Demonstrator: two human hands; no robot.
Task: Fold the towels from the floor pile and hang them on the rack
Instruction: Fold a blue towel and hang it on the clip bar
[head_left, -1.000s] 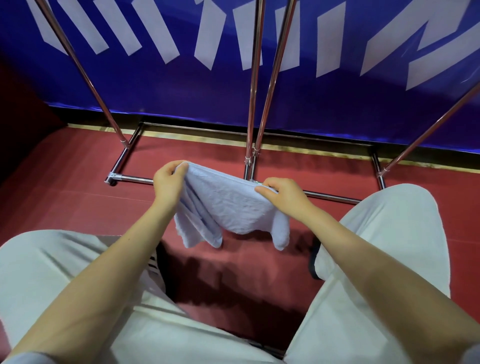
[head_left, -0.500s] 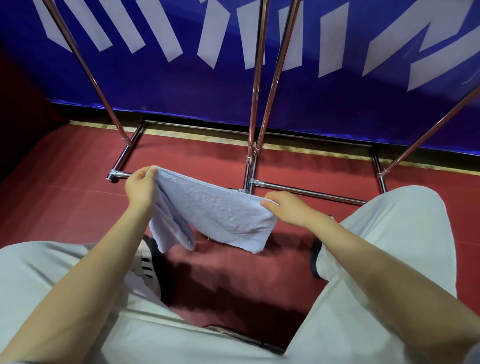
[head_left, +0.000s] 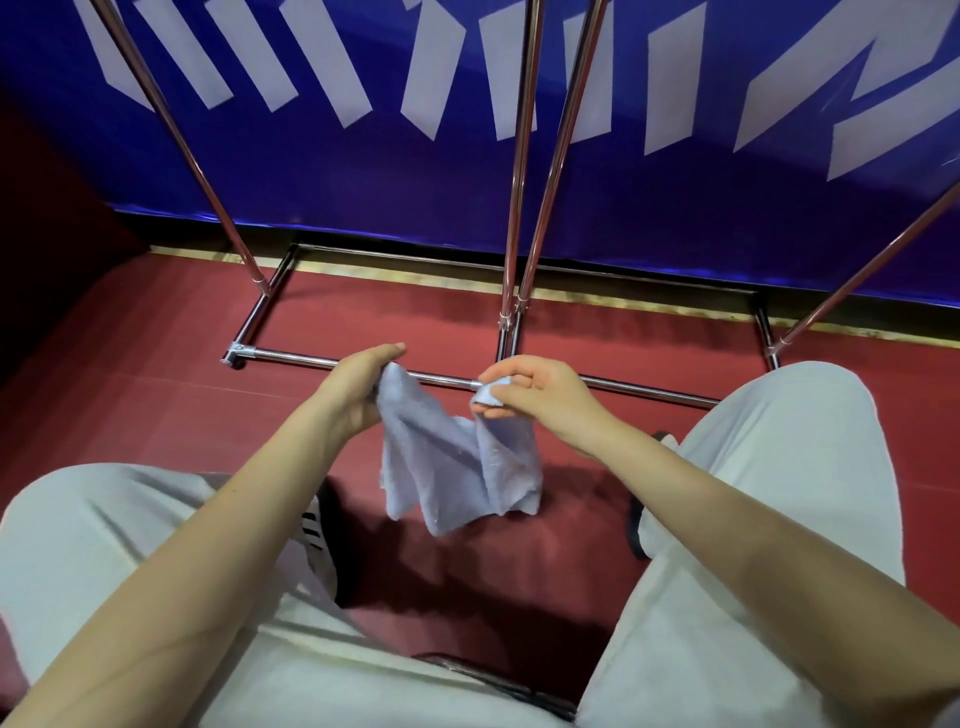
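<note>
Pale blue towel (head_left: 457, 462) hangs in the air between the 2 hands, above the red floor (head_left: 156, 374) and betw the knees, soft terry w/ a nubbly, creased surface; it droops in loose folds, bottom edge ending in 3 or so uneven points, not touching the floor. Left hand (head_left: 358, 387) holds the towel's upper left corner, fingers curled round the cloth w/ thumb stretched out fwd on top, wrist bent, forearm coming up from lower left. Right hand (head_left: 535, 389) pinches the other upper corner betw thumb and fingertips, a small tuft of cloth sticking out past them, remaining fingers loosely curled, forearm coming in from lower right. The 2 hands are near each other, apart, so the top edge sags in a V. Just beyond them sits the rack (head_left: 519, 208), shiny chrome tubes: a low horizontal base bar behind the hands, slim poles rising up & out. Light grey trousers (head_left: 779, 467) cover both knees, smooth fabric. A shoe (head_left: 319, 540) w/ black stripes shows by the left knee. Behind the rack, a blue banner (head_left: 363, 171) w/ white angular shapes
</note>
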